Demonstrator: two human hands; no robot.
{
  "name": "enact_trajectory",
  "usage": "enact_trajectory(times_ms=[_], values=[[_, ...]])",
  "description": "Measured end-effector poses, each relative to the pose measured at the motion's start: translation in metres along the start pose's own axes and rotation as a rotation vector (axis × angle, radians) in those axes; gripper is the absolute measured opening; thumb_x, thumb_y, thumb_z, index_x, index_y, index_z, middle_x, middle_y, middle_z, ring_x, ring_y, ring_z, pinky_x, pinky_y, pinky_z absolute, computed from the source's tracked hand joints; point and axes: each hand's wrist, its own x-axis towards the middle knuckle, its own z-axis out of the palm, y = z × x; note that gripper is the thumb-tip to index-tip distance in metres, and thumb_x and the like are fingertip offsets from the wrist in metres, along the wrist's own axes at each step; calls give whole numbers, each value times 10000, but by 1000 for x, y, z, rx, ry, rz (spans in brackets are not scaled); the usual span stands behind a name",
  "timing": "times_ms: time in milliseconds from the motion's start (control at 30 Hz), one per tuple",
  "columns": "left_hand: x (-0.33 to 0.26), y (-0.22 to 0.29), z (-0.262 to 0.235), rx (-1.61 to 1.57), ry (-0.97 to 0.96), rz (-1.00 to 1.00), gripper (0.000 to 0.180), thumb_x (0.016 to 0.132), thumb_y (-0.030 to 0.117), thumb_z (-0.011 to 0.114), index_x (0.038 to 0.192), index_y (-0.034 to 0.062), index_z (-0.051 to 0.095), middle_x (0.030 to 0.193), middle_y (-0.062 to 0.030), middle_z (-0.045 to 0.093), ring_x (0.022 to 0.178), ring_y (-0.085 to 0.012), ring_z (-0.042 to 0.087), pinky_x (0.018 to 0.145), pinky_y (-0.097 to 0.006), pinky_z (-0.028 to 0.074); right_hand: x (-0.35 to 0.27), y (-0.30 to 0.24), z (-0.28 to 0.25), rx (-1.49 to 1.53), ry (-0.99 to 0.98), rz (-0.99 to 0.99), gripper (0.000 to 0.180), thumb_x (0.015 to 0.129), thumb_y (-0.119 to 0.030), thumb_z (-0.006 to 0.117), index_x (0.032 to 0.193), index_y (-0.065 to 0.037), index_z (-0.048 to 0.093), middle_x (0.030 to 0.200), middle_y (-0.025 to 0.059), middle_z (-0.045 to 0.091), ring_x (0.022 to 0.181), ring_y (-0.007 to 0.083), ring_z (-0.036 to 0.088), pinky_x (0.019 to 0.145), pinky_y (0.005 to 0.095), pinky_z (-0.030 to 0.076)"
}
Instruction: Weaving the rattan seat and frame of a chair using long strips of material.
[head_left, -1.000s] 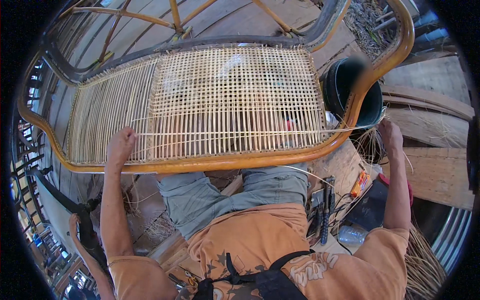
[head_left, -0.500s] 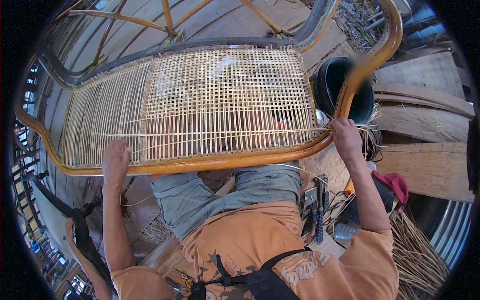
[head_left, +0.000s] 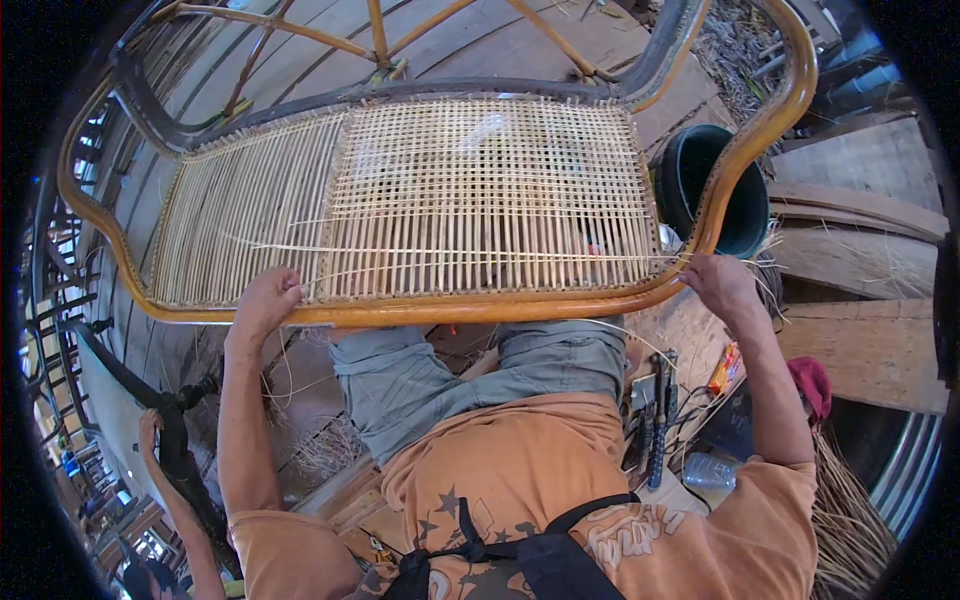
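Observation:
A cane seat panel (head_left: 490, 190) spans a bent rattan frame (head_left: 470, 308) lying across my lap. Its right part is woven both ways at the far side; on the left mostly lengthwise strands show. Near the front rail, pale cane strands (head_left: 430, 258) run crosswise with loose ends at the left. My left hand (head_left: 268, 303) is closed at the front rail, its fingertips pinching what looks like a cane strand. At the right curve of the frame, my right hand (head_left: 724, 284) is closed in a pinch at the strands' right end, just outside the rail.
A dark green bucket (head_left: 742, 205) stands behind the frame's right arm. Wooden boards (head_left: 860, 345) lie to the right, above a bundle of cane (head_left: 850, 510). Hand tools (head_left: 660, 420) and a plastic bottle (head_left: 708, 470) lie beside my right thigh. Another person's arm (head_left: 180, 500) shows lower left.
The frame and both hands appear further right in view. My right hand has drawn slightly nearer to me, off the rail's corner. My left hand stays closed by the front rail.

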Motion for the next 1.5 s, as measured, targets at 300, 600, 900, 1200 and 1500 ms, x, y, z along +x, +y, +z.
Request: enact_trajectory(times_ms=[300, 600, 900, 1200, 1500], values=[[11, -3, -2, 45, -18, -4, 253, 840, 261, 554, 842, 10, 579, 799, -167, 610, 775, -359, 582, 686, -434, 445, 77, 8, -2, -201, 56, 28, 209, 824, -138, 486, 869, -35, 662, 902, 170, 662, 834, 336, 646, 717, 419, 519], [19, 15, 3, 175, -40, 18, 283, 845, 309, 553, 808, 28, 566, 706, -180, 584, 695, -368, 575, 625, -446, 437, 111, -5, -9, -301, 38, 300, 206, 815, -93, 532, 932, -60, 698, 968, 143, 671, 902, 300, 656, 743, 381, 540], [23, -62, -49, 225, 122, -149, 309, 830, 313, 580, 787, 7, 596, 690, -195, 593, 672, -366, 586, 609, -456, 442, 97, -18, 15, -154, -15, 137, 178, 789, -103, 518, 849, -48, 677, 895, 169, 665, 860, 325, 648, 725, 418, 523], [-4, -14, -50, 269, -171, -197, 281, 824, 281, 561, 793, 6, 609, 720, -220, 593, 696, -358, 596, 630, -443, 447, 122, 2, 19, -278, 230, 129, 158, 797, -84, 488, 772, -57, 641, 828, 160, 654, 811, 338, 640, 696, 424, 519], [-2, 34, 0, 320, -9, -86, 276, 836, 317, 574, 774, 49, 605, 691, -178, 601, 674, -377, 594, 607, -464, 446, 117, 28, -35, -249, 268, 331, 190, 885, -167, 380, 816, -38, 501, 838, 209, 611, 863, 407, 592, 712, 487, 456]])
